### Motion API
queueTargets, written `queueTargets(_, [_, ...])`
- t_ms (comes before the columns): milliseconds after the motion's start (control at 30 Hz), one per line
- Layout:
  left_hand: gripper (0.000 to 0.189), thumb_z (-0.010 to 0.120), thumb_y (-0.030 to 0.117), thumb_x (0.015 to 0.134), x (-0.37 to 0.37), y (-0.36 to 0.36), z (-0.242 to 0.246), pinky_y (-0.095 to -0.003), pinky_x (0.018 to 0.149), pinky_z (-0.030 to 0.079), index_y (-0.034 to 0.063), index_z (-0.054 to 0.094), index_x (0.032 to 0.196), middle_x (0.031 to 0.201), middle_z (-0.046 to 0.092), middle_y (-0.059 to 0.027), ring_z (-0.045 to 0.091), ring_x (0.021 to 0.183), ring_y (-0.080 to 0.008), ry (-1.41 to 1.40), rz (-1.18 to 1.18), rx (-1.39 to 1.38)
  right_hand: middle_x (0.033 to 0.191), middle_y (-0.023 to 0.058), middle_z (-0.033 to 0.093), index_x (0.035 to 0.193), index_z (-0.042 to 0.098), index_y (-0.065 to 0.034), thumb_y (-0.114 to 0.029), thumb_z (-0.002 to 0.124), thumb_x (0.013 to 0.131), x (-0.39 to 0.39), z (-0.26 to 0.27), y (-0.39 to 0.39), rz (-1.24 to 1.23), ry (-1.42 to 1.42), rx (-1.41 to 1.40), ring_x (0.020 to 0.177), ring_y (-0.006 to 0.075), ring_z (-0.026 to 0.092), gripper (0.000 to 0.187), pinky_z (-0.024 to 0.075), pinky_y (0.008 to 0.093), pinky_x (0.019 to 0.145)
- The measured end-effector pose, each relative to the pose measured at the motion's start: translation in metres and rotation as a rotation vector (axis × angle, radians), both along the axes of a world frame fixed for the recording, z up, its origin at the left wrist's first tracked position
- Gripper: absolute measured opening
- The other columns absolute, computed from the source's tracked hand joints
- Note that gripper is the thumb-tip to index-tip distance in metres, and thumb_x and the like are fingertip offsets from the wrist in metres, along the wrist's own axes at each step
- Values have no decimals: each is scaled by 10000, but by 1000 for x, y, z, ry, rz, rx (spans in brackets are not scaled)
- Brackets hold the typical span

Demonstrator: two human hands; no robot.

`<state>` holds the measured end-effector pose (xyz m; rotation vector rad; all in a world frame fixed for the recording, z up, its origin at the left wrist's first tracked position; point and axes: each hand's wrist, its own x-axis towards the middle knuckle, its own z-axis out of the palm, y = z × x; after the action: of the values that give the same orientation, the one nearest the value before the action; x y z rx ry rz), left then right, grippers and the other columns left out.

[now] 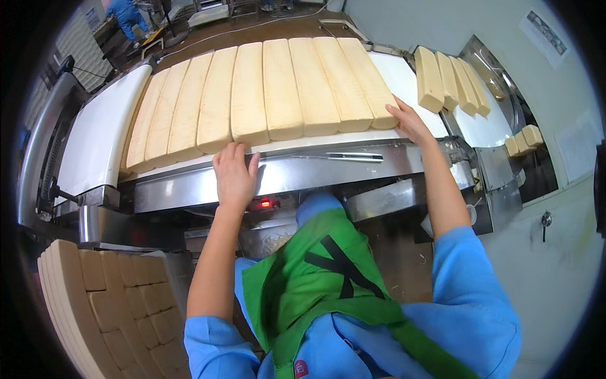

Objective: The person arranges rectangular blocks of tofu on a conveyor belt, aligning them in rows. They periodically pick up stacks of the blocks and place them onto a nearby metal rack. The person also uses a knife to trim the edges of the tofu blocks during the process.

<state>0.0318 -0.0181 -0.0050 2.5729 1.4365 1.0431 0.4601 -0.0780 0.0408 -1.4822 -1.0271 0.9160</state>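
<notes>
A row of several long, cream-coloured loaf-like blocks (282,90) lies side by side on a white conveyor belt (388,71). My left hand (235,173) rests at the front edge of the belt. Its fingertips touch the near end of a block in the middle of the row, and its thumb is spread. At the row's right end, my right hand (411,122) lies against the side of the last block (367,80), thumb near its top corner; the other fingers are partly hidden. Between my hands, a long thin-bladed knife (355,157) lies on the steel frame (293,170).
Further right, several more blocks (428,80) sit across a second belt section, with short pieces (523,141) beyond. Stacked blocks (128,293) stand at lower left. A red light (265,203) glows under the frame. A person in blue (125,16) is in the background.
</notes>
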Motion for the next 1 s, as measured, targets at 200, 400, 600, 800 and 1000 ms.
queueTargets(200, [273,613,274,893,-1,0,1,-414,965,348,31,598,1018,1028,587,-114,530,1031,-297,-16,57,56,1398,161,470,1347,513,-71,-365,612,907,52,-17,28,-78,-932,73,1296,330,438,539,378,426,1047])
queueTargets(400, [260,605,285,899,8,-1,8,-418,960,355,42,618,992,979,582,-97,533,1002,-294,-24,13,43,1331,126,482,1280,515,-86,-327,670,841,114,-25,15,-590,-1574,-198,1239,312,437,524,379,498,1014])
queueTargets(600, [252,597,282,906,3,-1,3,-419,955,363,40,631,967,970,587,-107,541,990,-305,-35,42,64,1232,172,475,1069,537,-71,-307,710,770,80,-2,0,-658,-1284,-345,1132,328,495,419,423,498,943])
queueTargets(800, [260,621,289,887,3,-2,1,-416,960,365,37,641,947,939,570,-107,536,961,-287,-39,31,67,1013,205,580,982,529,-39,-268,683,781,106,-9,-36,-539,-1212,-100,1002,358,568,341,460,448,880])
queueTargets(1000, [288,607,315,893,2,-1,0,-427,960,365,35,645,948,921,564,-119,536,950,-289,-16,30,63,1195,254,597,1271,510,2,-383,671,825,128,-5,-63,-530,-994,28,1129,351,575,611,435,393,963])
